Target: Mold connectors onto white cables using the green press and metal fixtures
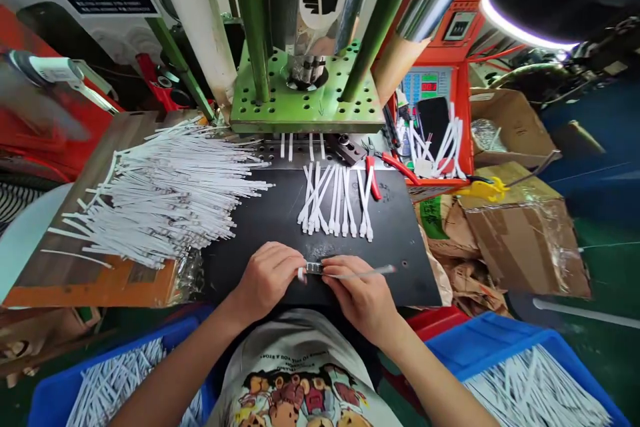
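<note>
Well out from the near edge of the green plate (306, 125), over the black bench (255, 230), a small metal strip (314, 268) is held up between two bare hands. Left hand (270, 280): grip pinching the strip's left end, thumb and finger together. Right hand (363, 290): grip pinching the right end, a white cable (375, 271) lying across its fingers. Step in hand looks like close handling of the strip and cable, maybe lining them up; next move seems to call for fine fingertip control and a steady two-handed hold.

Just out from the green plate's near edge: a row of white cables (337, 210) and red-handled pliers (373, 180). Left of the green plate: a big cable pile (170, 193). Farther out, nearer the wearer than the green plate: left blue bin (55, 393) and right blue bin (500, 333), both with cables, both cut off by the frame.

Hard to tell: the strip's ends, covered by fingertips; whether the cable joins it; what sits under the green plate, only some white ends (311, 145) showing.
</note>
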Available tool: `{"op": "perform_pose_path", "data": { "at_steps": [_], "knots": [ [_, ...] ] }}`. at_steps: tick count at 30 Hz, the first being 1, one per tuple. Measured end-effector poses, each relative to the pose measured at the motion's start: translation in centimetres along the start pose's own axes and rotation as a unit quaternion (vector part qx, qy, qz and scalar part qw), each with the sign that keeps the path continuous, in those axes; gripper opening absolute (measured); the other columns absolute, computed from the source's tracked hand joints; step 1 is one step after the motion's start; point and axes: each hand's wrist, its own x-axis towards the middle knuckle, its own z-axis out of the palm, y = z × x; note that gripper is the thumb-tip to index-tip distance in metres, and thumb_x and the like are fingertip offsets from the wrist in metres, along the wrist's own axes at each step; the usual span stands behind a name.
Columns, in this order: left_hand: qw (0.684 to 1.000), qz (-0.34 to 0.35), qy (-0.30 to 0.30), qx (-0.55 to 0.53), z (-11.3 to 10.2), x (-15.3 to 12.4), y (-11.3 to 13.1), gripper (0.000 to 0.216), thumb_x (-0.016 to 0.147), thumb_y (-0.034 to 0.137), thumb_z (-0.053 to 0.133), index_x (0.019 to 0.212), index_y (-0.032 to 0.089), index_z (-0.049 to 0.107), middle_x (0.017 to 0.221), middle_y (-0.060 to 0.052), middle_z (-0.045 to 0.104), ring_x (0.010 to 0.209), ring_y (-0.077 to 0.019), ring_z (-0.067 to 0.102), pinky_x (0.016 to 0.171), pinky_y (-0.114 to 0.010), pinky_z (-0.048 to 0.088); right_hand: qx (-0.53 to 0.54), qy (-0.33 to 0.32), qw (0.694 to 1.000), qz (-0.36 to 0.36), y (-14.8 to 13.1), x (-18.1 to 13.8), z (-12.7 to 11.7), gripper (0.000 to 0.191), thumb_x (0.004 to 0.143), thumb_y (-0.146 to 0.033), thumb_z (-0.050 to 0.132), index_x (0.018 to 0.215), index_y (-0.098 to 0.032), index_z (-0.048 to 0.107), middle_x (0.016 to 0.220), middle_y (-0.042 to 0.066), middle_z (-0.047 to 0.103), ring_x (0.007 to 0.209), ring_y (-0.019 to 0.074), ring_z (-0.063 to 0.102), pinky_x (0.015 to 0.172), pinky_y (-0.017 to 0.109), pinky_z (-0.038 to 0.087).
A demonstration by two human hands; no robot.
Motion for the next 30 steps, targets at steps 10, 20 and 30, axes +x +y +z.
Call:
{"op": "perform_pose_path", "data": {
  "at_steps": [10, 20, 30],
  "knots": [
    [0.999, 0.041, 0.020, -0.002, -0.2, 0.3, 0.3, 0.011, 0.096, 0.015, 0.054, 0.091, 0.018, 0.063, 0.086, -0.002, 0.074, 0.080, -0.0125, 0.069, 0.076, -0.030, 0.050, -0.039, 0.000, 0.996, -0.076, 0.4, 0.8, -0.5, 0.017, 0.096, -0.011, 0.046, 0.103, -0.017, 0.061, 0.100, 0.009, 0.071, 0.092, 0.0195, 0.066, 0.080, 0.033, 0.053],
    [0.992, 0.056, -0.026, 0.114, 0.5, -0.8, 1.0, 0.015, 0.096, 0.013, 0.049, 0.093, 0.015, 0.063, 0.086, -0.004, 0.071, 0.084, -0.0151, 0.066, 0.075, -0.032, 0.044, -0.025, -0.224, 0.972, -0.061, 0.9, 3.7, -3.3, 0.035, 0.090, 0.000, 0.042, 0.108, -0.019, 0.065, 0.098, 0.006, 0.068, 0.083, 0.0156, 0.065, 0.074, 0.026, 0.051],
    [0.906, -0.068, -0.047, 0.415, -9.9, 3.8, -7.0, 0.013, 0.095, 0.016, 0.052, 0.094, 0.016, 0.065, 0.096, -0.010, 0.066, 0.093, -0.0252, 0.060, 0.076, -0.037, 0.043, -0.302, -0.237, 0.921, -0.071, 1.3, 20.6, 4.6, 0.020, 0.094, -0.012, 0.046, 0.097, -0.012, 0.066, 0.095, 0.014, 0.064, 0.085, 0.0240, 0.064, 0.068, 0.030, 0.042]
  ]
}}
